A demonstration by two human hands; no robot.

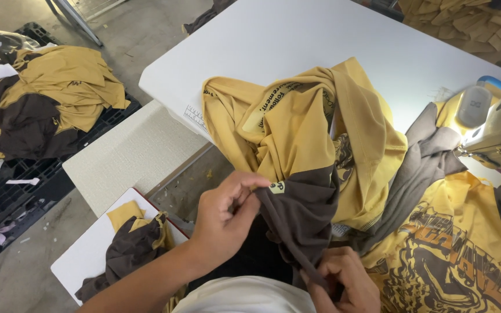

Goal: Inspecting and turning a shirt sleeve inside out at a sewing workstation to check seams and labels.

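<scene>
The left hand (224, 211) pinches the brown hem (297, 208) beside a small label (277, 187), and the right hand (343, 284) grips it lower, keeping it taut above the table (273, 40).

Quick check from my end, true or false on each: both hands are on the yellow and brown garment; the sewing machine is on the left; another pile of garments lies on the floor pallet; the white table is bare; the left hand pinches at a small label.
1. Both hands hold the yellow and brown garment. True: left hand and right hand each grip its brown edge.
2. The sewing machine is on the left. False: it stands at the right edge.
3. A garment pile lies on the black pallet. True.
4. The white table is bare. False: the garment lies on it.
5. The left hand pinches at a small label. True.
</scene>
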